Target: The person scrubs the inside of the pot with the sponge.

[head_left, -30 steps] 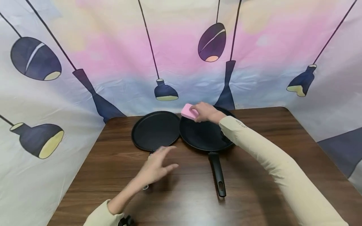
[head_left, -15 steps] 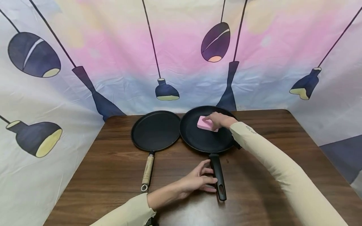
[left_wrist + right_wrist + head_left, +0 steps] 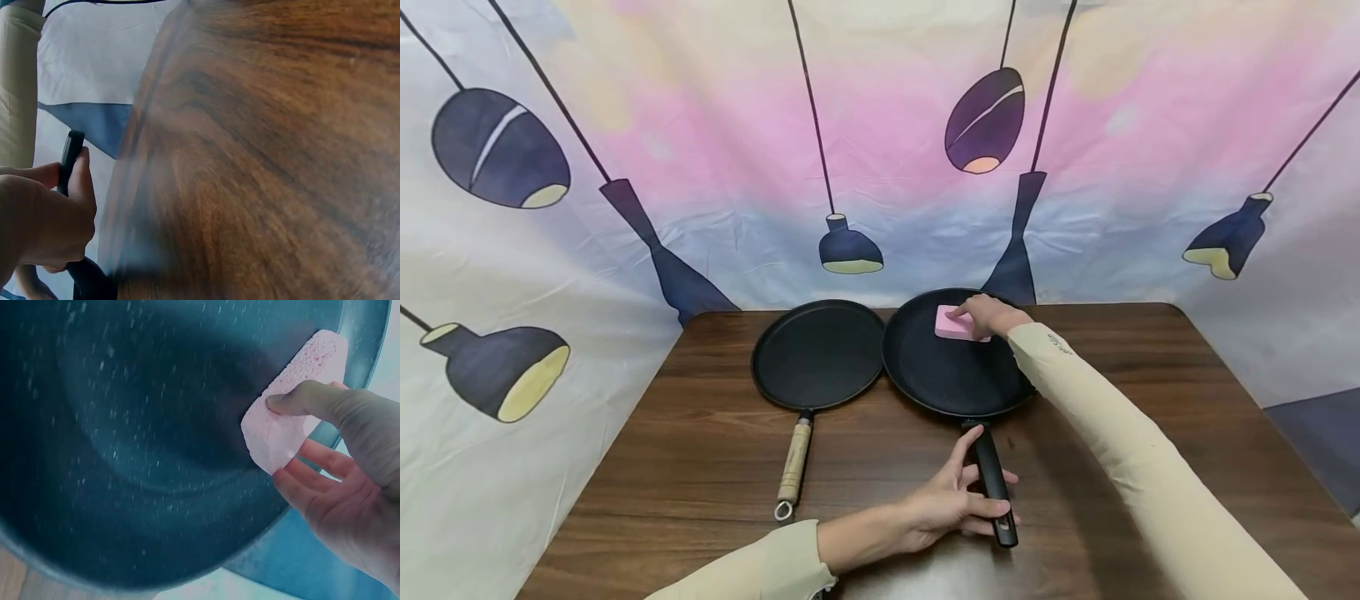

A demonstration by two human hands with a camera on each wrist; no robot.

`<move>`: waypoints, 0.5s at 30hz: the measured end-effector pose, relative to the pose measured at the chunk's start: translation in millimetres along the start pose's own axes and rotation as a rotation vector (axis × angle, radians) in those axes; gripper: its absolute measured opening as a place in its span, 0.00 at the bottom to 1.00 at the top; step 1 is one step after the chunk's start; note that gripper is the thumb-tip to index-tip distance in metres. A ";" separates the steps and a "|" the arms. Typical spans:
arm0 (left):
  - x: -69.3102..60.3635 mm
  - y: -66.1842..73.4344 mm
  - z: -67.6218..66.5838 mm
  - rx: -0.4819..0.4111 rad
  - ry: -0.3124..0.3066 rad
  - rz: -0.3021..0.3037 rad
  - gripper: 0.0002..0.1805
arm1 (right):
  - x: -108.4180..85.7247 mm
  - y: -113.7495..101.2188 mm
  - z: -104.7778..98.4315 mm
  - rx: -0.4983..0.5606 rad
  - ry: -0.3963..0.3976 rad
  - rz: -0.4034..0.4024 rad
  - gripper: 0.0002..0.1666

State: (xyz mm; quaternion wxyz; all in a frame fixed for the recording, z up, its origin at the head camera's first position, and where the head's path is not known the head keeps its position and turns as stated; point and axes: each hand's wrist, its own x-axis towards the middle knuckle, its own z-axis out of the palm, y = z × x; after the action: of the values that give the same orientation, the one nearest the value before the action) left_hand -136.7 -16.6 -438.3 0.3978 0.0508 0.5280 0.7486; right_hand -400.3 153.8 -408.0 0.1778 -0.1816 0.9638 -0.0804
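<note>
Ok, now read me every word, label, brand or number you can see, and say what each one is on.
Nothing is legible.
Right sleeve, near the wrist: small dark lettering, too small and blurred to read.
I see no other text on the pink sponge, the black-handled pan or the wooden-handled pan.

The sponge [image 3: 950, 325] is pink, pans [image 3: 958, 379] [image 3: 817, 354] black, table [image 3: 700, 467] brown-grained.

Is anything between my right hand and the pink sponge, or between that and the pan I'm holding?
Nothing visible: your right hand pinches the pink sponge directly, and no object shows between it and the pan.
</note>
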 end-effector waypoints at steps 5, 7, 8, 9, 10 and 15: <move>1.1 3.6 -3.9 0.003 -0.035 -0.003 0.57 | -6.2 9.0 -6.5 0.030 -0.004 0.059 0.44; 0.9 6.1 -5.7 0.012 -0.043 -0.006 0.58 | -8.1 12.2 -8.6 0.046 -0.015 0.089 0.44; 0.6 7.3 -6.5 0.018 -0.045 -0.010 0.58 | -9.2 13.8 -9.3 0.053 -0.024 0.101 0.44; 0.4 8.1 -7.3 0.024 -0.045 -0.015 0.58 | -10.3 15.2 -9.7 0.057 -0.033 0.109 0.44; 0.1 8.7 -8.0 0.030 -0.044 -0.019 0.58 | -11.6 16.5 -9.9 0.064 -0.043 0.118 0.44; -1.4 8.5 -8.1 0.037 -0.008 -0.020 0.58 | -23.3 21.0 -7.7 0.051 -0.076 0.124 0.45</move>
State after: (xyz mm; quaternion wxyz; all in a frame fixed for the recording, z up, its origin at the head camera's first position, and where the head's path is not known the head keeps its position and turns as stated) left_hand -144.3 -24.7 -434.3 0.4064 0.0558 0.5405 0.7346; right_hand -389.6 182.6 -398.1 0.2232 -0.1197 0.9635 -0.0870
